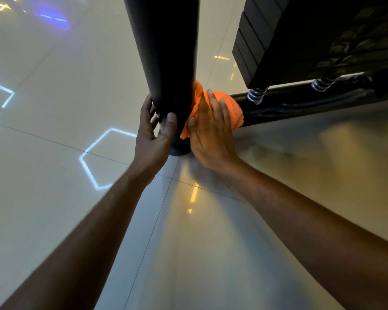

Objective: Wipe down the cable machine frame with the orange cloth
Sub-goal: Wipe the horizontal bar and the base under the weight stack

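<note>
A black upright post [166, 52] of the cable machine frame runs down to a round foot on the floor. My left hand [151, 135] grips the post low down, thumb on its front and fingers round its left side. The orange cloth [232, 108] is bunched at the joint where the post meets a black base bar [300, 101]. My right hand [211, 133] presses flat on the cloth with straight fingers, pushing it against the post's right side. Part of the cloth is hidden under that hand.
A black weight stack [300, 36] sits above the base bar at the upper right, on two coil springs [257, 95]. Glossy pale floor tiles [54, 153] with light reflections surround the post.
</note>
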The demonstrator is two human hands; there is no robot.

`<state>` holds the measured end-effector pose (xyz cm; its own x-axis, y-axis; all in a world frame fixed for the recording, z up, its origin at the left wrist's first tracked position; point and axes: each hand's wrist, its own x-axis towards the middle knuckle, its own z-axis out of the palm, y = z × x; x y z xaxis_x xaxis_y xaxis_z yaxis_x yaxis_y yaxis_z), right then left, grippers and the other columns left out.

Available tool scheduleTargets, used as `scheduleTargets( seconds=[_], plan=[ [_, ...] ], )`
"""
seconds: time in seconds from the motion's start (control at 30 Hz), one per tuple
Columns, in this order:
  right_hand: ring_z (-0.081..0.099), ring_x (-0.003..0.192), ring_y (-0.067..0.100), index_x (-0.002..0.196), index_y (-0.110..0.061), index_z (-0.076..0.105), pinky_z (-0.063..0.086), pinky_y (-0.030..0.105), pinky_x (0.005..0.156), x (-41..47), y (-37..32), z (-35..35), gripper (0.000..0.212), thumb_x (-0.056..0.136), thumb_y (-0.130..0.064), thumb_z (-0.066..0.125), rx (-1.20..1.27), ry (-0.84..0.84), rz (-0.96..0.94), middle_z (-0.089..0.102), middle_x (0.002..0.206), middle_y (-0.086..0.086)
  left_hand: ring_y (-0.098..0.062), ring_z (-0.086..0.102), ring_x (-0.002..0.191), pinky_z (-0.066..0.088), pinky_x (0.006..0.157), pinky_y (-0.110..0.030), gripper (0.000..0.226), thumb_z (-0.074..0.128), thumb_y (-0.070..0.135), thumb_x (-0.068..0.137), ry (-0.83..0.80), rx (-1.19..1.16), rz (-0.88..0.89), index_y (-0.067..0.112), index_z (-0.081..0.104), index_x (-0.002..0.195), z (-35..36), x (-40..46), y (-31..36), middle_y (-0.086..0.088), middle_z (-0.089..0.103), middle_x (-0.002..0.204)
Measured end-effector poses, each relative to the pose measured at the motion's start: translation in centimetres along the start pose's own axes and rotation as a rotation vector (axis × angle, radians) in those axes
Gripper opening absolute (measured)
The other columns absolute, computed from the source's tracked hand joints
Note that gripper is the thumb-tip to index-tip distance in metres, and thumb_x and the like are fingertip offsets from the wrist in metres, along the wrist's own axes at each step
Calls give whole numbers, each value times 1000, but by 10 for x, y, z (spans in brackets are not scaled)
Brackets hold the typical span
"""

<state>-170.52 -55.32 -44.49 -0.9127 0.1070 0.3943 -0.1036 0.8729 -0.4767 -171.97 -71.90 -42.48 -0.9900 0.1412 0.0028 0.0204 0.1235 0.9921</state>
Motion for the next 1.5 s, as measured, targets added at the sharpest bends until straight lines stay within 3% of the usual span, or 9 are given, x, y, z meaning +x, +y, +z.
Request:
scheduleTargets(
  seconds=[0.3,0.47,0.57,0.7,0.8,0.9,1.1,1.37,1.5],
  plan=[
    [28,163,36,166,-21,39,17,53,133,-1,48,-23,57,115,-46,39,-414,-10,-244,28,178,8,-3,45,149,46,117,-30,71,62,48,105,-8,-2,-4,39,27,166,2,-3,5,19,41,165],
    [16,166,37,171,-23,32,10,58,134,-6,25,-18,59,117,-44,22,-374,45,-13,26,179,7,2,42,147,44,104,-6,71,62,35,109,-30,5,37,37,21,167,9,-7,8,19,39,163],
    [12,167,38,173,-26,26,9,60,133,-13,1,-3,59,117,-45,25,-354,-7,-41,23,179,3,7,42,144,43,107,-10,71,62,38,108,-10,16,60,38,20,166,14,-6,5,24,41,157],
    [27,163,36,171,-31,30,15,52,133,-6,51,-31,56,117,-41,34,-459,-20,-238,31,176,6,0,39,149,44,108,-11,75,61,42,108,13,12,29,38,17,168,18,-6,0,20,38,160],
    [25,164,33,171,-31,31,10,47,133,-7,61,-42,55,117,-39,35,-442,-10,-164,29,177,6,-3,38,150,45,108,-12,76,61,41,108,10,19,27,37,15,168,18,-6,-2,19,37,159],
    [15,167,35,172,-24,30,10,54,135,-13,27,-24,57,116,-35,34,-349,-12,-83,25,179,3,-1,40,149,43,120,-28,75,62,43,107,54,48,24,36,18,167,21,-6,-4,18,39,159],
    [23,165,35,173,-29,27,18,52,133,-4,50,-35,60,115,-44,36,-431,-107,-284,25,179,3,-3,40,149,43,123,-41,76,64,39,107,86,72,26,33,19,167,27,-8,-5,19,40,158],
    [7,166,46,170,-34,32,5,66,132,-1,29,-29,55,117,-48,28,-415,-98,-115,22,180,5,-3,40,149,42,117,-25,72,64,38,108,92,41,-17,35,22,166,25,-8,-4,23,40,156],
    [19,165,40,171,-29,29,12,60,133,-1,39,-38,56,118,-45,27,-447,-141,-182,27,178,6,-2,45,146,43,118,-27,69,60,45,108,156,61,-88,28,26,166,39,-15,-6,13,44,161]
  ],
)
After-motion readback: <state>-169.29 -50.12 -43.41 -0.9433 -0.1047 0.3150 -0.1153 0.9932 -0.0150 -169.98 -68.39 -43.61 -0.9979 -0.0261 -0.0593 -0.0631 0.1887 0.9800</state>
